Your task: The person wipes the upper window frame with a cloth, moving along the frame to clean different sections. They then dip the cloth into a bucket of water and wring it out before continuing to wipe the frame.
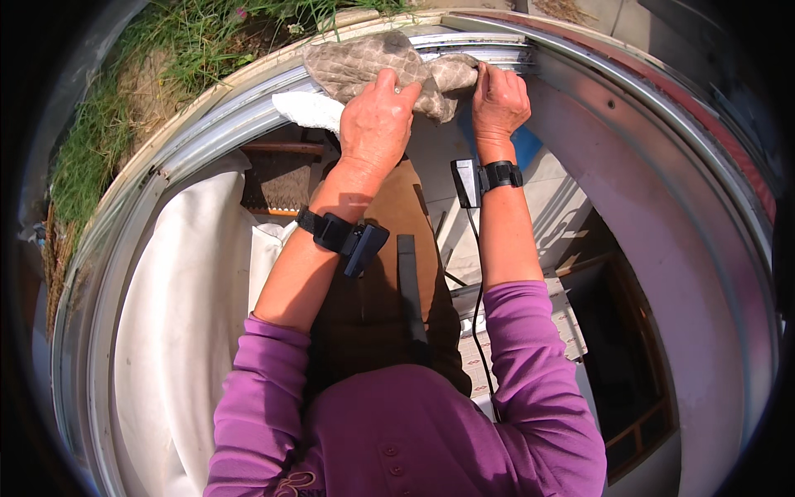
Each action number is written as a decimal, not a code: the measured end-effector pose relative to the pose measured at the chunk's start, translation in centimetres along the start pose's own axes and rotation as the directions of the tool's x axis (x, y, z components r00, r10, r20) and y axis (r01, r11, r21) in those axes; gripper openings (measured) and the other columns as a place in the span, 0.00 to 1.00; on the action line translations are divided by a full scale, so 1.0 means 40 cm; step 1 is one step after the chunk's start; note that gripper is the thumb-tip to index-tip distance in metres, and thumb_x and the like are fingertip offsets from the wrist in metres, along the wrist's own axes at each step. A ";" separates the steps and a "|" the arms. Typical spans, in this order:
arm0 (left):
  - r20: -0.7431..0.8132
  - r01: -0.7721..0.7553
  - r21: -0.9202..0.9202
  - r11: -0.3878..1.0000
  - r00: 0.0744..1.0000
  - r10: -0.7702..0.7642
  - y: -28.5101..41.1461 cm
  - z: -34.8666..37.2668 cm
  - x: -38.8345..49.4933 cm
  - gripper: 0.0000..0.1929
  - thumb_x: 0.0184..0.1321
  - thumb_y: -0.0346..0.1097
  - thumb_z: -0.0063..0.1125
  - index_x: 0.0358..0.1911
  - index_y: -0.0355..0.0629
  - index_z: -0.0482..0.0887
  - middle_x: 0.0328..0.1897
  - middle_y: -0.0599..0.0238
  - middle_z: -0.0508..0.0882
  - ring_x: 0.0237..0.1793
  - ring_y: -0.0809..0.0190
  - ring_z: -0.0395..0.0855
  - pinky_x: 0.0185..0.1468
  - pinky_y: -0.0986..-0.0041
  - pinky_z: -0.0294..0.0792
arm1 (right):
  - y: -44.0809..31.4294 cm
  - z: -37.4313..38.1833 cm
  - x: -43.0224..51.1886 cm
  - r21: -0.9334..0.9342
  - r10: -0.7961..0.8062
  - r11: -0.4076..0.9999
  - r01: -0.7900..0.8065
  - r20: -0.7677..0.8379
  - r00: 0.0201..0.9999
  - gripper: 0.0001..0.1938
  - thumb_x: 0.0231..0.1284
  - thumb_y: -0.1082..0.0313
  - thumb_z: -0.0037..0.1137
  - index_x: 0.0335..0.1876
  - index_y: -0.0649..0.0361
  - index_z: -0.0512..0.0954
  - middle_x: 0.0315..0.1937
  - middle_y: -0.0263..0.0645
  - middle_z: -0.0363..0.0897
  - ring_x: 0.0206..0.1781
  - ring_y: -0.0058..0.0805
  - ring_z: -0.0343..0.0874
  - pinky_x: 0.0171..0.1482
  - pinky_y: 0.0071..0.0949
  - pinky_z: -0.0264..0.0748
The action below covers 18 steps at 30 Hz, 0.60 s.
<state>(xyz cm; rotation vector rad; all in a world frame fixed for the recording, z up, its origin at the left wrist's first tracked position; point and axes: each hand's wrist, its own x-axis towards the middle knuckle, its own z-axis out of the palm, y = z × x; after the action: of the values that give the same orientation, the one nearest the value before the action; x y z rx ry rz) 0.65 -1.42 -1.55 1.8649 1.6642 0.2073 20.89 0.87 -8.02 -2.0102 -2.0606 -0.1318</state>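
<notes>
A brown checked cloth (pixel 366 62) lies across the metal window track (pixel 248 102) at the top of the view. My left hand (pixel 379 121) grips its lower edge, fingers curled into the fabric. At the cloth's right end, my right hand (pixel 500 102) pinches a twisted corner close to the track's end. A crumpled white cloth or paper (pixel 307 110) sticks out to the left of my left hand; whether that hand holds it too, I cannot tell. The fingertips of my left hand are hidden.
Grass (pixel 186 37) grows outside the window at upper left. A white curtain (pixel 186 248) hangs at the left, and a pale wall (pixel 627 205) curves along the right. A black cable (pixel 477 310) runs down from the right wrist device. Beyond my arms lies a blue object (pixel 526 148).
</notes>
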 end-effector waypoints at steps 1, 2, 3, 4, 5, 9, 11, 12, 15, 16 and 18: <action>0.011 -0.020 -0.008 1.000 1.000 0.020 0.017 0.001 0.009 0.21 0.50 0.29 0.67 0.50 0.55 0.85 0.44 0.65 0.77 0.42 0.54 0.83 0.42 0.64 0.76 | 0.014 -0.005 0.003 -0.033 0.037 0.999 -0.038 -0.021 0.999 0.05 0.56 0.63 0.69 0.31 0.50 0.82 0.26 0.32 0.77 0.33 0.36 0.78 0.34 0.35 0.75; -0.015 -0.056 -0.027 0.998 0.998 0.056 0.027 -0.002 0.013 0.22 0.49 0.28 0.67 0.50 0.55 0.84 0.44 0.64 0.77 0.42 0.55 0.82 0.41 0.65 0.77 | 0.025 -0.013 0.004 -0.016 0.049 0.999 -0.050 -0.038 0.998 0.03 0.58 0.64 0.68 0.33 0.50 0.84 0.25 0.33 0.77 0.31 0.36 0.77 0.34 0.34 0.75; -0.004 -0.051 -0.035 0.998 0.999 0.050 0.034 -0.006 0.013 0.22 0.49 0.28 0.67 0.50 0.55 0.84 0.44 0.64 0.77 0.42 0.55 0.82 0.41 0.65 0.77 | 0.031 -0.020 0.004 0.011 0.093 0.996 -0.092 -0.076 0.993 0.03 0.59 0.65 0.67 0.34 0.51 0.84 0.25 0.33 0.77 0.31 0.36 0.77 0.34 0.34 0.75; -0.012 -0.056 -0.052 0.997 0.998 0.055 0.039 -0.012 0.013 0.22 0.49 0.28 0.67 0.50 0.55 0.85 0.44 0.64 0.77 0.42 0.55 0.82 0.41 0.65 0.77 | 0.035 -0.028 0.004 0.039 0.132 0.991 -0.129 -0.102 0.986 0.02 0.60 0.65 0.66 0.35 0.51 0.84 0.25 0.34 0.77 0.30 0.36 0.77 0.34 0.34 0.75; -0.032 -0.062 -0.072 0.995 0.998 0.060 0.040 -0.018 0.011 0.22 0.49 0.28 0.67 0.50 0.55 0.85 0.44 0.64 0.77 0.42 0.55 0.82 0.41 0.65 0.77 | 0.037 -0.035 0.005 0.066 0.184 0.982 -0.177 -0.128 0.975 0.02 0.60 0.66 0.66 0.36 0.51 0.85 0.25 0.34 0.77 0.29 0.36 0.77 0.33 0.33 0.75; -0.047 -0.073 -0.092 0.993 0.997 0.068 0.051 -0.024 0.021 0.22 0.49 0.28 0.66 0.51 0.54 0.85 0.44 0.64 0.77 0.42 0.55 0.82 0.42 0.65 0.77 | 0.041 -0.039 0.027 0.091 0.218 0.973 -0.210 -0.092 0.972 0.03 0.62 0.68 0.64 0.37 0.56 0.84 0.27 0.37 0.80 0.30 0.36 0.78 0.34 0.32 0.76; -0.066 -0.091 -0.101 0.991 0.994 0.085 0.067 -0.012 0.040 0.22 0.50 0.28 0.66 0.51 0.54 0.85 0.44 0.64 0.77 0.42 0.55 0.82 0.42 0.65 0.77 | 0.046 -0.022 0.050 0.170 0.219 0.965 -0.198 -0.116 0.969 0.03 0.64 0.69 0.61 0.38 0.58 0.83 0.28 0.41 0.79 0.31 0.41 0.78 0.34 0.35 0.76; -0.074 -0.098 -0.104 0.990 0.993 0.091 0.078 -0.002 0.054 0.22 0.50 0.29 0.66 0.51 0.53 0.84 0.44 0.64 0.77 0.42 0.55 0.82 0.42 0.65 0.77 | 0.050 -0.010 0.063 0.208 0.219 0.959 -0.193 -0.111 0.969 0.03 0.65 0.69 0.60 0.38 0.59 0.82 0.29 0.43 0.79 0.32 0.44 0.78 0.34 0.37 0.76; -0.042 -0.137 -0.048 0.989 0.990 0.135 0.105 0.028 0.093 0.21 0.50 0.29 0.67 0.51 0.52 0.83 0.45 0.63 0.77 0.42 0.54 0.83 0.42 0.65 0.77 | 0.051 0.030 0.094 0.161 0.222 0.966 -0.204 -0.102 0.970 0.05 0.66 0.69 0.56 0.36 0.60 0.80 0.30 0.46 0.79 0.32 0.49 0.78 0.36 0.41 0.77; -0.039 -0.157 -0.028 0.987 0.987 0.156 0.109 0.035 0.105 0.21 0.50 0.30 0.67 0.52 0.51 0.83 0.45 0.62 0.76 0.42 0.54 0.83 0.43 0.65 0.78 | 0.047 0.044 0.100 0.134 0.326 0.939 -0.318 -0.040 0.945 0.07 0.67 0.67 0.55 0.35 0.60 0.80 0.31 0.49 0.81 0.34 0.52 0.80 0.38 0.45 0.77; -0.028 -0.143 -0.003 0.990 0.989 0.142 0.108 0.046 0.125 0.21 0.50 0.29 0.68 0.51 0.51 0.83 0.45 0.62 0.76 0.42 0.54 0.83 0.43 0.64 0.78 | 0.037 0.064 0.104 0.084 0.429 0.897 -0.435 0.073 0.900 0.08 0.67 0.65 0.55 0.35 0.60 0.80 0.31 0.50 0.81 0.36 0.53 0.81 0.38 0.45 0.77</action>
<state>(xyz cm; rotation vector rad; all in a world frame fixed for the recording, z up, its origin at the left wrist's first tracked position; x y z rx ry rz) 6.20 2.61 -2.10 1.9868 1.5477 0.2979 22.03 5.57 -9.61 -2.3700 -1.5571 0.1082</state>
